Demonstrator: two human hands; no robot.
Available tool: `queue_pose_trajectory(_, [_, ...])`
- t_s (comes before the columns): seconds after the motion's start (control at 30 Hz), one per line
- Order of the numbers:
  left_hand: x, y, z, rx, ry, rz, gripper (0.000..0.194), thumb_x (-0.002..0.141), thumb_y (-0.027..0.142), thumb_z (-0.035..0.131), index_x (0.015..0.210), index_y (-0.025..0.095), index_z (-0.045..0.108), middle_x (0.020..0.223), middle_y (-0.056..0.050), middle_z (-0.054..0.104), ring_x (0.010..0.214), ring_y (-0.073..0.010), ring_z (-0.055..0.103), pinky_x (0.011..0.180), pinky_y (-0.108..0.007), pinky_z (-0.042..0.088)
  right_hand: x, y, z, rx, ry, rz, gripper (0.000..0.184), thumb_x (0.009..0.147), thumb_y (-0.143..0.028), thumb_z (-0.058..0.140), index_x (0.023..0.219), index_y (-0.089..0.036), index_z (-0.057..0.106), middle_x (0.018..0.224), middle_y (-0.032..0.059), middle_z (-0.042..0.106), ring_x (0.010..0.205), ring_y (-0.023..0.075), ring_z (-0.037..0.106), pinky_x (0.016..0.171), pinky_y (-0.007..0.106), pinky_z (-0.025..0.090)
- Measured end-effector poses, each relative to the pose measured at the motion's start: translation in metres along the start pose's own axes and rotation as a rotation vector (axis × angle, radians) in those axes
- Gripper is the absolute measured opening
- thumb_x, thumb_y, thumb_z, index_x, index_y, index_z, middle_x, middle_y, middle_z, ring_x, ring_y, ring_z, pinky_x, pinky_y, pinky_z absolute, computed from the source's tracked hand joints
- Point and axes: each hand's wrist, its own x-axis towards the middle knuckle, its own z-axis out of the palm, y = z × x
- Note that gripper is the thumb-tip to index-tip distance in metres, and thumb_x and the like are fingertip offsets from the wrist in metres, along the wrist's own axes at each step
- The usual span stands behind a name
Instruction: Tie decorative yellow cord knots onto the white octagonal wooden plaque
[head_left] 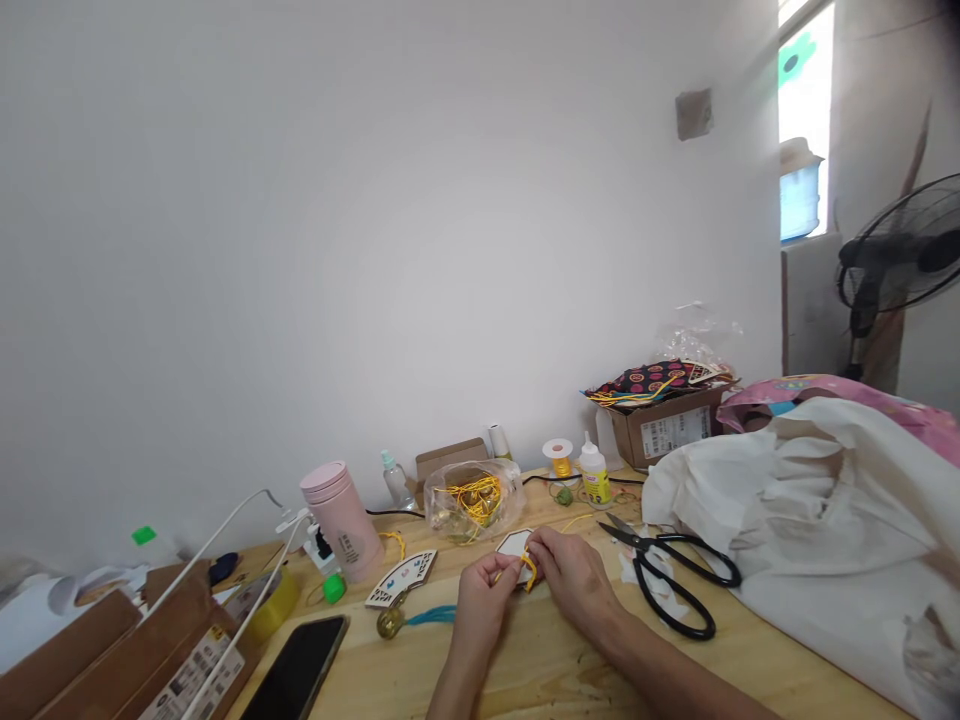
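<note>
My left hand (481, 602) and my right hand (571, 575) meet near the middle of the wooden table (540, 670). Both pinch a short yellow cord (529, 568) that loops against a small white hexagon-shaped piece (513, 544). The fingers of each hand are closed on the cord. Just left of my left hand lie a fan-shaped painted card (403, 578) and a gold bead with a teal tassel (420, 618).
Black scissors (671, 578) lie right of my hands, beside a large white cloth bag (810, 530). Behind are a clear bag of yellow cord (472, 500), a glue bottle (595, 473), a pink flask (341, 520), a phone (296, 670), cardboard boxes and a fan (900, 260).
</note>
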Motion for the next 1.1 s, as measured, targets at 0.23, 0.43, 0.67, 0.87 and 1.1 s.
queue_pose_trajectory(0.23, [0.002,-0.004,-0.004,-0.107,0.014,-0.046,0.019,0.053,0.028,0.066,0.063,0.011,0.065,0.059,-0.004,0.067,0.055,-0.0135,0.056,0.057,-0.022,0.041,0.001,0.003,0.001,0.103,0.036,-0.079,0.021,0.077,-0.023,0.035,0.067,-0.019,0.052,0.067,0.0004,0.058,0.061,0.0115,0.050,0.052,0.019,0.031])
queue_pose_trajectory(0.43, [0.002,-0.005,-0.002,-0.057,0.026,-0.069,0.020,0.051,0.028,0.067,0.061,0.012,0.066,0.057,-0.004,0.066,0.052,-0.0134,0.056,0.054,-0.021,0.042,0.002,0.006,0.006,0.187,0.015,-0.103,0.020,0.077,-0.022,0.034,0.069,-0.018,0.052,0.065,0.0000,0.056,0.061,0.0113,0.048,0.053,0.020,0.031])
queue_pose_trajectory(0.67, [0.000,0.002,0.000,0.020,0.018,-0.039,0.016,0.054,0.027,0.065,0.061,0.012,0.066,0.055,-0.002,0.066,0.050,-0.0121,0.055,0.050,-0.020,0.040,-0.001,0.001,0.004,0.194,-0.001,-0.119,0.019,0.077,-0.023,0.035,0.067,-0.019,0.051,0.065,-0.0002,0.056,0.061,0.0117,0.048,0.054,0.020,0.032])
queue_pose_trajectory(0.87, [-0.001,0.004,0.005,-0.001,0.036,-0.023,0.019,0.051,0.029,0.066,0.059,0.011,0.066,0.057,-0.005,0.067,0.052,-0.0145,0.057,0.053,-0.023,0.042,0.005,0.006,0.010,0.295,0.081,0.019,0.021,0.076,-0.028,0.034,0.067,-0.018,0.050,0.062,0.0003,0.055,0.060,0.0131,0.048,0.054,0.022,0.034])
queue_pose_trajectory(1.1, [-0.001,-0.001,0.003,-0.154,-0.037,-0.035,0.024,0.055,0.030,0.065,0.070,0.012,0.067,0.066,-0.007,0.068,0.061,-0.0163,0.059,0.062,-0.025,0.043,0.011,0.014,0.013,0.399,0.047,0.030,0.023,0.076,-0.029,0.034,0.062,-0.017,0.048,0.057,-0.0001,0.052,0.055,0.0125,0.047,0.051,0.022,0.035])
